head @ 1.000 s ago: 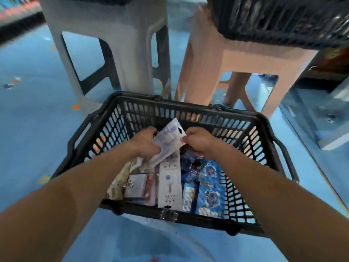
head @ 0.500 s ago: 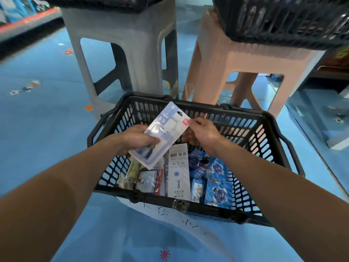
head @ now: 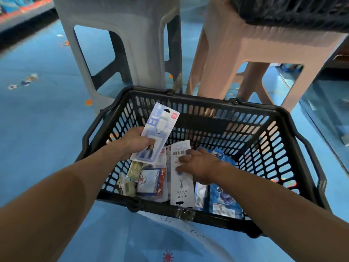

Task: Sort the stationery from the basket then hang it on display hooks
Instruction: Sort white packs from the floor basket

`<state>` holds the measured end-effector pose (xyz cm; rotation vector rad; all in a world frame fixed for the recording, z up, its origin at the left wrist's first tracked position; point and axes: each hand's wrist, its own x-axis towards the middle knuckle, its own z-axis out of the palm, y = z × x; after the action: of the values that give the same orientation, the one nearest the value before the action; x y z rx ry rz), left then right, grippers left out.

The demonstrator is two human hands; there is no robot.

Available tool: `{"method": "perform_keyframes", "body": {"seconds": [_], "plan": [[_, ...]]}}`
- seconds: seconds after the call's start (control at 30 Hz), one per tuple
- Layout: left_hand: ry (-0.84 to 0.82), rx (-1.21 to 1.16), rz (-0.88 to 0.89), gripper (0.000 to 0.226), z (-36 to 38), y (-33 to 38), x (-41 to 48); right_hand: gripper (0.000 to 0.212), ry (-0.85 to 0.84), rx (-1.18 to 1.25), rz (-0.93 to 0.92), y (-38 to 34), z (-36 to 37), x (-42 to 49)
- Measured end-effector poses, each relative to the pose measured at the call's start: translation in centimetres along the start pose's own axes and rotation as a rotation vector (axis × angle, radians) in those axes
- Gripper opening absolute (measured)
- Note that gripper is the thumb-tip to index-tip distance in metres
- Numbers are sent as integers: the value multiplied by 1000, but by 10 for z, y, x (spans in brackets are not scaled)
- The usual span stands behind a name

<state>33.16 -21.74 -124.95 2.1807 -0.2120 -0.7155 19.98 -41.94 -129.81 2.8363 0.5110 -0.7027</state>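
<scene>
A black plastic basket (head: 207, 103) stands on the blue floor, holding several packaged stationery items. My left hand (head: 136, 141) grips a pale blue badge-holder pack (head: 156, 131) and holds it up over the basket's left half. My right hand (head: 198, 165) is down inside the basket, with its fingers resting on a long white card pack (head: 182, 188) that lies face down. To the right of that lie blue packs (head: 224, 199). Left of it are a blue-and-white checked pack (head: 151, 181) and small pale items (head: 130, 184).
A grey plastic stool (head: 132, 40) and a pink plastic stool (head: 255, 40) stand right behind the basket. Another black basket (head: 294, 14) sits on the pink stool. A shelf base runs along the far left, and a glass case edge along the right.
My right hand let go of the badge-holder pack and dropped into the basket onto the white card pack. My left hand keeps the badge-holder pack raised.
</scene>
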Motion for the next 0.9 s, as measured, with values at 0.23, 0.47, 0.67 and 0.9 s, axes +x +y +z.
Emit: {"method": "perform_keyframes", "body": {"seconds": [0.23, 0.47, 0.67, 0.9], "plan": [[-9, -88, -37, 17, -7, 3, -8, 26, 397, 452, 116, 6, -32, -4], [-236, -322, -190, 26, -15, 18, -27, 32, 646, 1174, 379, 11, -63, -20], [-376, -385, -210, 81, -16, 13, -20, 37, 598, 1602, 418, 0, -80, -37], [-239, -285, -165, 27, -18, 26, -40, 35, 130, 1451, 635, 9, -73, -62]]}}
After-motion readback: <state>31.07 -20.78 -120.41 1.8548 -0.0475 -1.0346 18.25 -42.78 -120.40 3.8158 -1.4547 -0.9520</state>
